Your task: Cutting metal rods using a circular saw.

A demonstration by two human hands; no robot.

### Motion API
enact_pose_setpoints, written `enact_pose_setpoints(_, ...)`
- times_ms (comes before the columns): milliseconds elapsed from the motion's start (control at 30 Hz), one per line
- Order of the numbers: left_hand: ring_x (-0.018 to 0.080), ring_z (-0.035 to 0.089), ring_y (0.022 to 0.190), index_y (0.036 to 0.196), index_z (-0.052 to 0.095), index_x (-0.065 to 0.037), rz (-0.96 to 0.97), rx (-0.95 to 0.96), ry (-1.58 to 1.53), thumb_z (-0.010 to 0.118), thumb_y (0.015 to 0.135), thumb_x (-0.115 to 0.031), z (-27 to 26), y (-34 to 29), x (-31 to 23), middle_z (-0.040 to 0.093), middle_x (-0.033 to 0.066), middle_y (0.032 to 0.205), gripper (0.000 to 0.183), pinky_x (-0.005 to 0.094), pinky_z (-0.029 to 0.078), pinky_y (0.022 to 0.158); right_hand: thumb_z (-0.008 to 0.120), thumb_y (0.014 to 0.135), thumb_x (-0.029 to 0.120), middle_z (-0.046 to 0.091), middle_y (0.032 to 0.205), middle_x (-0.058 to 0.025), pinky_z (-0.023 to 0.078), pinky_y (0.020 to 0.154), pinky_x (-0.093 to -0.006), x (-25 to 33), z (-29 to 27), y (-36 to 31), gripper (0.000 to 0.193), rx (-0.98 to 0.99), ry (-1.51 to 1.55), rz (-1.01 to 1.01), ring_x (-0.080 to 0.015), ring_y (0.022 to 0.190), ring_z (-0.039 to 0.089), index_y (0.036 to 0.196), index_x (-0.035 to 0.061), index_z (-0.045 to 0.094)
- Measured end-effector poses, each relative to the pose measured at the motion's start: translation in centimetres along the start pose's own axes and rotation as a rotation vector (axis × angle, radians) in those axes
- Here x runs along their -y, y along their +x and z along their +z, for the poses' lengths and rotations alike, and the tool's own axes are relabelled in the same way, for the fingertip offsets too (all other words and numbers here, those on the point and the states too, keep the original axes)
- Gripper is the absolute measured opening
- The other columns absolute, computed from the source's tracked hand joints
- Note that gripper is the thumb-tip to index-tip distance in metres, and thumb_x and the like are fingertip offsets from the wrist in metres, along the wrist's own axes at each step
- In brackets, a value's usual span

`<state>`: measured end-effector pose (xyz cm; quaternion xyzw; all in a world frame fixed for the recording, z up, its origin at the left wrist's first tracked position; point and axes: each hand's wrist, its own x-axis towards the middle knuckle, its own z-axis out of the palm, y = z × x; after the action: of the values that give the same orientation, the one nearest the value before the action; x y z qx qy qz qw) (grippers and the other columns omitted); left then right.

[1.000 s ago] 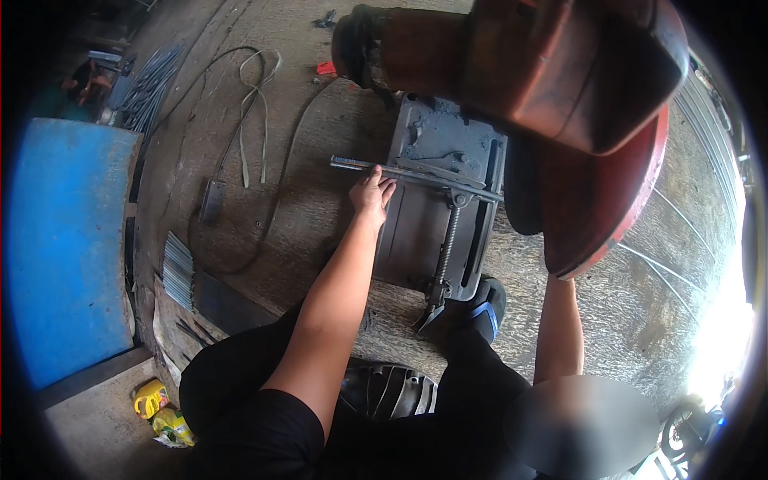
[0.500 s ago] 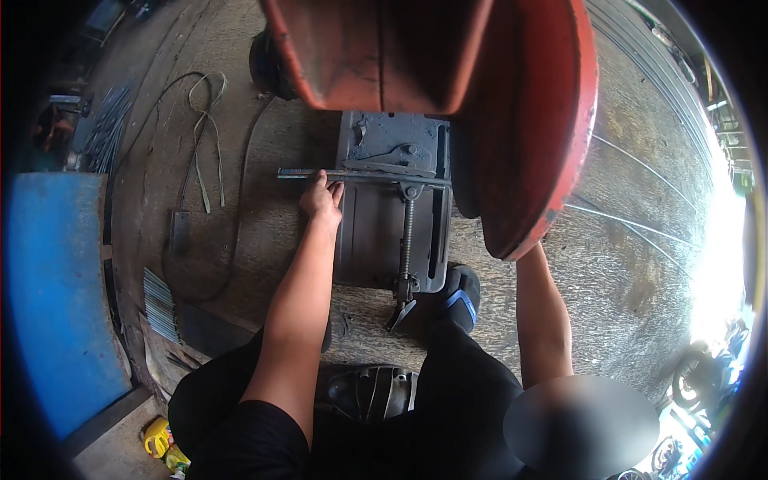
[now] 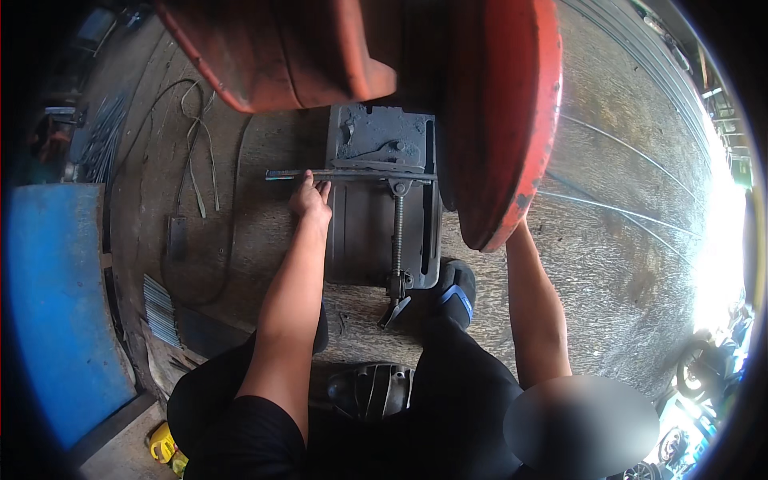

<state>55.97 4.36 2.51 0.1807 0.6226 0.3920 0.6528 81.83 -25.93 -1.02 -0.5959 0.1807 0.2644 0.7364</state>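
Note:
A cut-off saw with a red wheel guard (image 3: 532, 120) and a red housing (image 3: 272, 56) looms close at the top of the view. Under it lies its dark grey base plate (image 3: 364, 248), with a clamp screw (image 3: 398, 228) running toward me. A thin metal bar (image 3: 278, 175) lies crosswise in the clamp, its free end sticking out past the plate's left edge. My left hand (image 3: 310, 200) is closed on that bar beside the plate, thumb and fingers against it. My right forearm (image 3: 538, 304) reaches up behind the guard, which hides the right hand and whatever it touches.
A cord (image 3: 196, 120) and a dark flat block (image 3: 177, 238) lie on the floor at left. Farther left stands a blue panel (image 3: 60, 280); cut rods (image 3: 162, 310) lie near it. Long rods (image 3: 616, 210) stretch across the right. My sandalled foot (image 3: 458, 292) is beside the base.
The view has shifted slightly, so the saw and base appear farther left. The red housing and guard appear at a changed angle. My left hand stays on the bar.

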Motion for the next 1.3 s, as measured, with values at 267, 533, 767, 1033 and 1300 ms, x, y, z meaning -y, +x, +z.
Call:
enact_pose_setpoints(267,0.0212,0.063,0.073,0.104,0.058,-0.002,0.018,-0.004,-0.065,0.064,0.09,-0.013,-0.3,1.0,0.4,0.063,0.0103,0.09,0.019,0.0349,0.059,0.067,0.056,0.093,0.01,0.061,0.092,-0.0152,0.058,0.065,-0.0326,-0.1,0.4,-0.2,0.026,-0.02,-0.078,-0.043,-0.0239,0.079,0.066,0.11,-0.0036,0.042)
enact_pose_setpoints(533,0.0213,0.064,0.075,0.103,0.057,-0.003,0.001,-0.022,-0.065,0.065,0.089,-0.013,0.0,0.5,0.1,0.063,0.0096,0.089,0.019,0.0346,0.058,0.065,0.056,0.094,0.01,0.062,0.089,-0.0149,0.058,0.066,-0.0317,0.6,0.4,-1.9,0.022,0.032,-0.091,-0.145,-0.0226,0.078,0.066,0.107,-0.0038,0.045)
enact_pose_setpoints(767,0.0186,0.063,0.077,0.1,0.059,-0.004,0.022,-0.005,-0.056,0.066,0.089,-0.016,-0.3,1.3,0.0,0.063,0.0072,0.091,0.018,0.0317,0.058,0.066,0.057,0.092,0.009,0.061,0.094,-0.0169,0.06,0.069,-0.0344,0.2,0.9,-0.9,0.024,-0.023,-0.057,-0.015,-0.0247,0.077,0.066,0.109,-0.0045,0.044)
enact_pose_setpoints(1033,0.0167,0.064,0.077,0.099,0.06,-0.005,0.043,0.0,-0.062,0.066,0.089,-0.014,-0.6,1.1,0.3,0.063,0.0058,0.089,0.015,0.0301,0.058,0.068,0.058,0.091,0.008,0.06,0.095,-0.0189,0.061,0.069,-0.0358,0.7,0.4,-0.9,0.024,0.023,-0.043,0.04,-0.0253,0.076,0.067,0.105,-0.006,0.044)
enact_pose_setpoints(1300,0.0167,0.063,0.081,0.103,0.061,-0.005,0.072,0.003,-0.07,0.065,0.09,-0.013,-0.5,0.8,0.3,0.063,0.0065,0.093,0.016,0.0302,0.058,0.071,0.058,0.091,0.008,0.061,0.096,-0.0174,0.06,0.07,-0.0338,0.7,-0.2,0.0,0.023,0.057,-0.051,0.05,-0.0242,0.079,0.067,0.105,-0.0064,0.047)
